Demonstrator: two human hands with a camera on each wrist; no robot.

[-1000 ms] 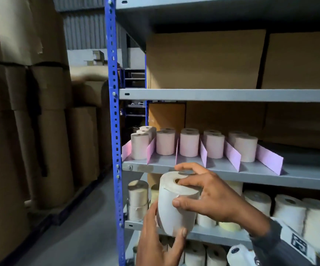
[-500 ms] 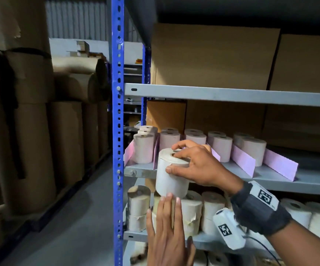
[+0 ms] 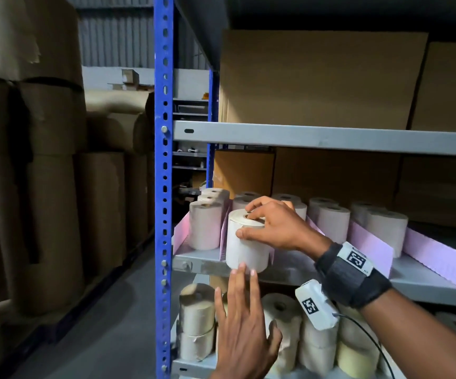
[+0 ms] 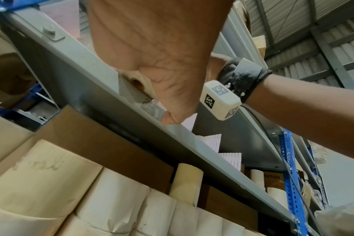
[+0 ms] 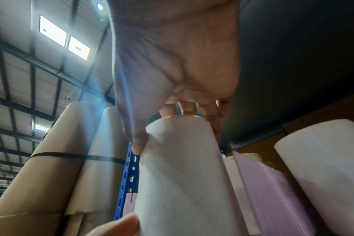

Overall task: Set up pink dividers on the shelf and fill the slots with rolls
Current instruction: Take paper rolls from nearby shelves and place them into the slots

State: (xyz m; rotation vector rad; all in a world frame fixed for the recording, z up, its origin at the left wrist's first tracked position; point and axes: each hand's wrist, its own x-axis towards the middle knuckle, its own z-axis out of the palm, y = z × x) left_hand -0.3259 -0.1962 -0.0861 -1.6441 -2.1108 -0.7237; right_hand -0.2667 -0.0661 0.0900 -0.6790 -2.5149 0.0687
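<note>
Roll [image 3: 247, 246] up from mid-air half a second back, now sitting at the shelf [image 3: 289, 272] front edge, second slot from left, between pink dividers [image 3: 369, 246]. Left hand [image 3: 244, 326] flat-fingered, tips touching its base. Right hand [image 3: 276, 224] gripping its top, fingers curled. Only the left wrist view catches the roll's underside core.

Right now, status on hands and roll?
Right hand grips roll at shelf edge, second slot. Left hand open, fingertips at its base. Nothing blocking.
</note>
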